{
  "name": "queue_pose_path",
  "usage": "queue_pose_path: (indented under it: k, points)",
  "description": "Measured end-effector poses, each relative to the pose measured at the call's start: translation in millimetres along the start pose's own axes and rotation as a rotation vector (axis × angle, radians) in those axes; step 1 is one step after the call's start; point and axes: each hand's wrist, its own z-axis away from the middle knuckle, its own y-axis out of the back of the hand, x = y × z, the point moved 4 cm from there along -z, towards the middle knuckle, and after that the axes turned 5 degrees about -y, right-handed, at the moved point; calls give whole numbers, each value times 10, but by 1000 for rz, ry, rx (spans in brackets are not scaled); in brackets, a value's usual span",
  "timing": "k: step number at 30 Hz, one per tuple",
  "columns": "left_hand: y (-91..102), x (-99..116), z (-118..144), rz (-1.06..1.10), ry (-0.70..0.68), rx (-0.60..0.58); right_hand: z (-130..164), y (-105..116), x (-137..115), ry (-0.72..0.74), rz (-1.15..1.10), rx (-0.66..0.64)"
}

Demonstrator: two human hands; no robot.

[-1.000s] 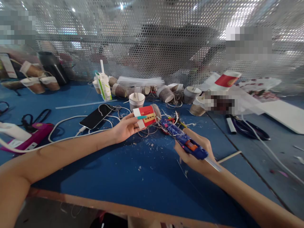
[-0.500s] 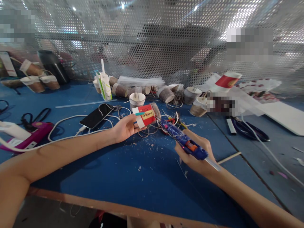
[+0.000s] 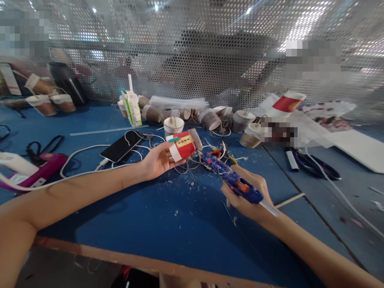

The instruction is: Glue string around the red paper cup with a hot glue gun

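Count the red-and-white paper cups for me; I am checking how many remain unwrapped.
2. One red-and-white cup lies sideways in the left hand, near the glue gun in the right hand. Another sits far right by the mesh. More may be hidden among the clutter.

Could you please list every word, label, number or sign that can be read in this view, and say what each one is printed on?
No text can be read.
Red and white paper cup held in the left hand: yellow label with dark marks, too small to read.
Green and white drink carton: print too blurred.
Red and white paper cup by the mesh: gold emblem, unreadable.
Blue glue gun in the right hand: no lettering visible.
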Motion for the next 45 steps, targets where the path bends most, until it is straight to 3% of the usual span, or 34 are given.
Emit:
queue_pose_path:
  k: [12, 26, 32, 35, 40, 42, 45]
  points:
    - [14, -15, -17, 33, 29, 91, -10, -3, -10, 36, 7, -13]
    - [16, 10, -22, 162, 139, 42, -28, -29, 60, -54, 29, -79]
    - [53, 31, -42, 248, 167, -24, -111, 60, 198, -36, 211, -20]
    - [48, 15, -44, 228, 166, -57, -155, 91, 345, -131, 402, -29]
    - [31, -20, -26, 144, 133, -119, -147, 69, 626, -438, 617, -112]
    - [35, -30, -18, 109, 104, -126, -141, 58, 639, -377, 603, -58]
    - [46, -39, -11, 84, 60, -96, -127, 62, 508, -161, 535, 85]
